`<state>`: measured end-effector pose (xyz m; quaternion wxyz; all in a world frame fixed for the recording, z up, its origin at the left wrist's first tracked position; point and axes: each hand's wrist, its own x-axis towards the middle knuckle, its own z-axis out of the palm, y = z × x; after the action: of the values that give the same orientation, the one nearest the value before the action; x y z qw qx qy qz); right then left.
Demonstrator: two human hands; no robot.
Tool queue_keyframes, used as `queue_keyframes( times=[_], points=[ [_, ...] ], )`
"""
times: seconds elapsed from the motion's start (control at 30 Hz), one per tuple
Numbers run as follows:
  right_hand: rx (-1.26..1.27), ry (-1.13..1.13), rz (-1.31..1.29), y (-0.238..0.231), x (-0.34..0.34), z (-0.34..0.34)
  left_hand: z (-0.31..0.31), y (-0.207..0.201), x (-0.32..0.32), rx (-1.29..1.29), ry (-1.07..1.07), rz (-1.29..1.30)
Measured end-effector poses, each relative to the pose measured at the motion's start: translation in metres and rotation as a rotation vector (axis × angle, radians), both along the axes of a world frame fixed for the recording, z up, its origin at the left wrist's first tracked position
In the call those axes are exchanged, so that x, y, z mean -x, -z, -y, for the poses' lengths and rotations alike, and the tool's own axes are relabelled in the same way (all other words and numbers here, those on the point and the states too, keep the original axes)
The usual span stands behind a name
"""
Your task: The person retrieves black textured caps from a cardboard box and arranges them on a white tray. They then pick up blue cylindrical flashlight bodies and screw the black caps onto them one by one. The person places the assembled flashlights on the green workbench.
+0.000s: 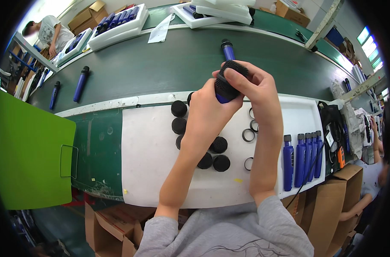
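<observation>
Here, hands (210,105) (259,88) hold microphone (224,87); tray (295,118) contains blue handles (288,167).

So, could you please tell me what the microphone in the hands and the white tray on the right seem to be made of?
The microphone has a black head, probably matte painted metal mesh, judging by its fine grid texture; its smooth, evenly coloured blue body could be plastic or coated metal. The white tray looks like matte plastic foam, perhaps, given its unshiny, rounded rim.

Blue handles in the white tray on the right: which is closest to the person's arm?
The leftmost handle, nearest the right forearm; the others in the tray are all farther right.
</observation>
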<state>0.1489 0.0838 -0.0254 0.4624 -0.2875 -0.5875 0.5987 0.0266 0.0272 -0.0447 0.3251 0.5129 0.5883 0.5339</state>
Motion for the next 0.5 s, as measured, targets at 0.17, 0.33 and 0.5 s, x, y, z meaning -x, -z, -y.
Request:
queue_keyframes(
  times=[0.17,0.33,0.5],
  points=[
    [-0.110,-0.207,-0.054,0.005,-0.012,-0.008,0.008,-0.013,0.011,0.049,0.148,0.106],
    [-0.099,-0.402,-0.233,0.008,-0.016,-0.011,0.014,-0.025,0.023,0.245,0.531,0.490],
    [-0.081,-0.369,-0.181,0.011,-0.019,-0.017,0.016,-0.030,0.015,0.250,0.400,0.455]
  ],
)
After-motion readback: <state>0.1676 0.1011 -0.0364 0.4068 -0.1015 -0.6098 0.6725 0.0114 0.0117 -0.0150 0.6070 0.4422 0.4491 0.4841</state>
